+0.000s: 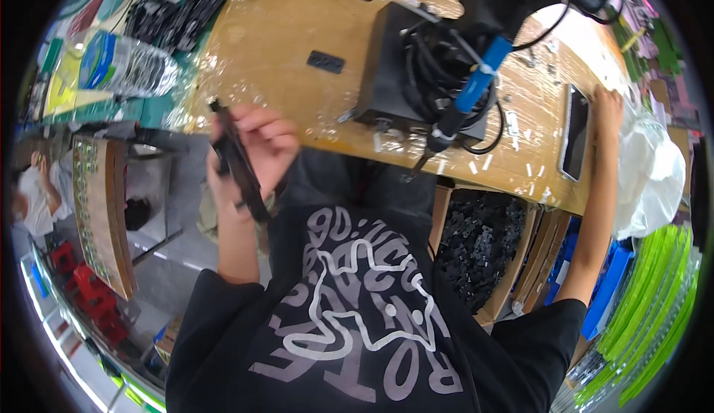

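Observation:
Above the table's near left edge, my left hand [271,145] is closed round a long, narrow black plastic part [242,164]. The part is tilted, and its outline is slightly blurred. My right arm stretches far to the right, where my right hand [608,108] is over the table beside a phone [574,132] and a white plastic bag [648,168]. Its fingertips are hidden, so whether they grip anything cannot be made out. A flat black piece [326,61] lies on the wooden table [275,34] between my hands.
A blue-handled electric screwdriver [476,86] hangs tip down before a black box [387,63] with coiled cable. White scraps [487,162] lie near the edge. A plastic bottle [130,63] is at left. Below stands a carton of black parts [480,246].

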### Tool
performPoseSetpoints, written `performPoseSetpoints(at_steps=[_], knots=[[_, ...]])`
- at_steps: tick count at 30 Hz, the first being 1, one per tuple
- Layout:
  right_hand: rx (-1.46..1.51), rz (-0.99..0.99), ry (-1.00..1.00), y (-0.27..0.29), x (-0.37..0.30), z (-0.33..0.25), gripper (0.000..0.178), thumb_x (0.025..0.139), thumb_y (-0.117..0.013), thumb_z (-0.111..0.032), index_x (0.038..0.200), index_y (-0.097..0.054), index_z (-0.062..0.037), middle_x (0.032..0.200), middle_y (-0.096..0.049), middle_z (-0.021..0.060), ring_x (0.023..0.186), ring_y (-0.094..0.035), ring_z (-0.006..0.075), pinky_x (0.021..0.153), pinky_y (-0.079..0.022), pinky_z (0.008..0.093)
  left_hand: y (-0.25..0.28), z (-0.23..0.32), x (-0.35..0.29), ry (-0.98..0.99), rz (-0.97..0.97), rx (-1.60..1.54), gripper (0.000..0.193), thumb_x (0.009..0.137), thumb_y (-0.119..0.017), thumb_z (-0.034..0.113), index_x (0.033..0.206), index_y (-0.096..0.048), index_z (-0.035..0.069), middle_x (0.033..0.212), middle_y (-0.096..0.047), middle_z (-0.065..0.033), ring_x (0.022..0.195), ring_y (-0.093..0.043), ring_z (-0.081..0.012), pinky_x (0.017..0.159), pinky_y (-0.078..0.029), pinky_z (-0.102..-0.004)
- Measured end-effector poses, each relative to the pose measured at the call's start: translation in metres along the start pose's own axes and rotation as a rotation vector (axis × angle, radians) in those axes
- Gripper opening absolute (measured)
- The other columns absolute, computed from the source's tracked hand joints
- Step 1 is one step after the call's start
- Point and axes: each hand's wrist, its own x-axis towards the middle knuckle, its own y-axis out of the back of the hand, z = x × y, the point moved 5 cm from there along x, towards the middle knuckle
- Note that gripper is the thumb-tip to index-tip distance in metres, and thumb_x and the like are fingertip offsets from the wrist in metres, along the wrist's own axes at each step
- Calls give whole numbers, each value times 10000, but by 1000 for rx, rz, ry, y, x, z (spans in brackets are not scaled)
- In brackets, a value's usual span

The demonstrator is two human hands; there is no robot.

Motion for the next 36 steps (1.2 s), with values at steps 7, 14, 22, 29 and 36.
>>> performPoseSetpoints(at_steps=[7, 14, 22, 29, 36], knots=[[533, 149, -127, 24, -4, 3, 76, 757, -426, -112, 794, -454, -51, 788, -525, 132, 769, -505, 319, 632, -386, 415, 6, -28, -11, 194, 51, -90, 229, 826, -497, 270, 988, -443, 118, 833, -424, 28, 722, -369, -129, 686, -374, -270], [872, 38, -294, 0, 0, 19, 149, 771, -440, -70, 885, -528, -32, 887, -579, 119, 816, -548, 229, 701, -425, 294, 18, -27, -23, 145, 220, 179, 394, 862, -407, 185, 1234, -302, 106, 781, -373, -1, 624, -354, -131, 511, -370, -240], [1309, 442, -487, 118, -102, -41, 169, 816, -502, -98, 944, -544, 5, 904, -576, 65, 787, -532, 122, 694, -425, 237, 17, -22, -37, -40, 301, 525, 357, 896, -298, 176, 1241, -264, 89, 734, -328, -66, 501, -332, -128, 300, -338, -192], [1331, 658, -1094, 101, -217, -108, 187, 775, -565, -71, 932, -529, 24, 818, -550, 66, 693, -501, 106, 646, -418, 227, 18, -40, -43, 130, 255, 578, 526, 844, -449, 294, 1257, -218, 66, 766, -328, -67, 517, -331, -124, 330, -323, -199], [1090, 170, -720, 105, -178, -94, 152, 736, -604, -100, 862, -603, -16, 730, -558, 44, 585, -470, 95, 570, -402, 223, 19, -77, -44, 279, 321, 620, 571, 746, -485, 187, 1227, -238, 4, 808, -428, -153, 509, -464, -188, 390, -405, -282]])
